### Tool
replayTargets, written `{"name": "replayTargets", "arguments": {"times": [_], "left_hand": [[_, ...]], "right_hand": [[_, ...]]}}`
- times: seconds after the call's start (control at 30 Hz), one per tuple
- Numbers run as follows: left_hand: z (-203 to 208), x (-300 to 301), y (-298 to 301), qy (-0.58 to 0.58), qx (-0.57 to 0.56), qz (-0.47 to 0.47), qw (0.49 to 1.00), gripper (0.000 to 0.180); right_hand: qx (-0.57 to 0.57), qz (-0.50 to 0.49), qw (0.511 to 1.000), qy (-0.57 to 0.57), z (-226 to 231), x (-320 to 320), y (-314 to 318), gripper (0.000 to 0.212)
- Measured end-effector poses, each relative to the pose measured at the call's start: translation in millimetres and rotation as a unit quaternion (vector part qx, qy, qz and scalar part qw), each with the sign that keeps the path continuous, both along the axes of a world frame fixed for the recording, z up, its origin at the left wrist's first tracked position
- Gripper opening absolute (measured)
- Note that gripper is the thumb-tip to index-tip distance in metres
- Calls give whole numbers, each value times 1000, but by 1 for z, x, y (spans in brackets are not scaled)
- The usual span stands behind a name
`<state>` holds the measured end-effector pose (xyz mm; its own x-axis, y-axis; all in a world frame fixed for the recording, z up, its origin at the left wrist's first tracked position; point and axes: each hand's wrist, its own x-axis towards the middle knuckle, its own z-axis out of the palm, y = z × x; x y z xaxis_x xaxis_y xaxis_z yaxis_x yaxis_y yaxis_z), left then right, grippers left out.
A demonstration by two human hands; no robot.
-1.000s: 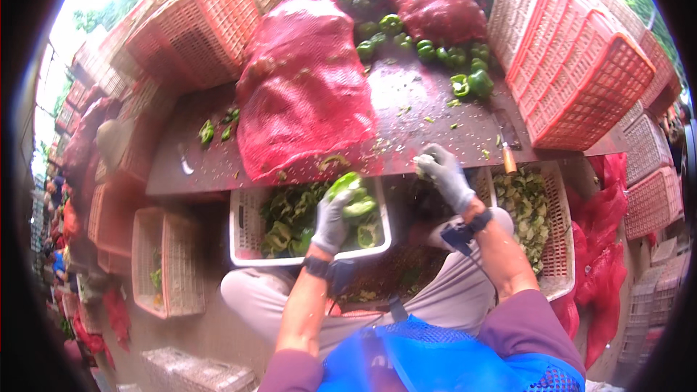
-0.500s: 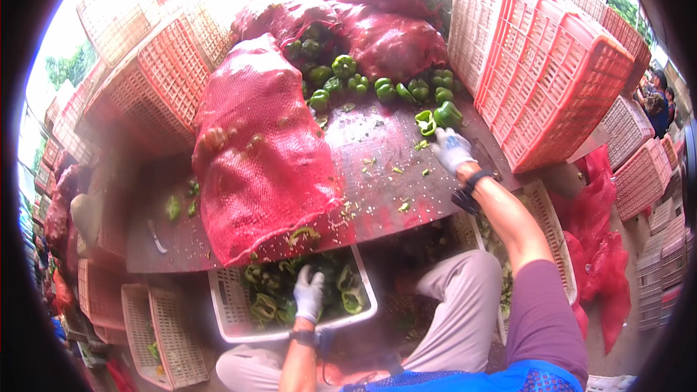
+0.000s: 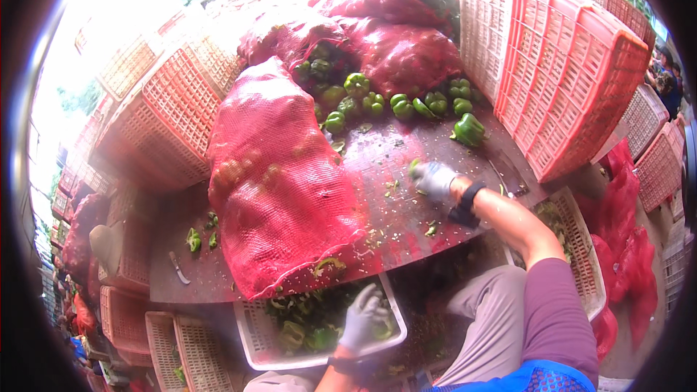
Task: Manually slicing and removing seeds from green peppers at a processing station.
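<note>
My right hand (image 3: 435, 181), in a pale work glove with a dark wristband, is closed over the table. A piece of green bell pepper (image 3: 414, 168) shows at its fingertips, the rest hidden by the glove. My left hand (image 3: 362, 318), also gloved, hovers over a white crate (image 3: 252, 335), fingers apart and slightly bent, with nothing visible in them. Cut green peppers (image 3: 294, 335) fill that crate. A whole green bell pepper (image 3: 469, 131) lies beyond my right hand, and several more peppers (image 3: 374, 104) line the back of the table (image 3: 396, 225).
A full red mesh sack (image 3: 283, 167) lies on the table's left half. A small knife (image 3: 179, 268) rests near the left edge. Orange crates (image 3: 563, 65) stand at the right and further crates (image 3: 170, 112) at the left. Another crate (image 3: 584, 254) sits below my right arm.
My right hand has drawn back from the peppers with a cut piece that lay beside the whole one. My left hand has lifted from the crate's contents. The whole view has shifted slightly.
</note>
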<state>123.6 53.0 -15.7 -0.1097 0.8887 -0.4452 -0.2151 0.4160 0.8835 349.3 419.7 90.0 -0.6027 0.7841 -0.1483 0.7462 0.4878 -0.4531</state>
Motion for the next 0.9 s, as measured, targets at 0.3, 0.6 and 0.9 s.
{"name": "replayTargets", "arguments": {"times": [0.3, 0.6, 0.9], "left_hand": [[84, 34, 28, -222, 112, 92, 964, 49], [108, 77, 11, 246, 159, 137, 946, 20], [-30, -32, -24, 600, -99, -56, 792, 67]], "right_hand": [[-275, 272, 886, 256, 3, -45, -220, 30], [14, 274, 961, -28, 36, 17, -246, 22], [19, 31, 937, -348, 68, 193, -122, 37]]}}
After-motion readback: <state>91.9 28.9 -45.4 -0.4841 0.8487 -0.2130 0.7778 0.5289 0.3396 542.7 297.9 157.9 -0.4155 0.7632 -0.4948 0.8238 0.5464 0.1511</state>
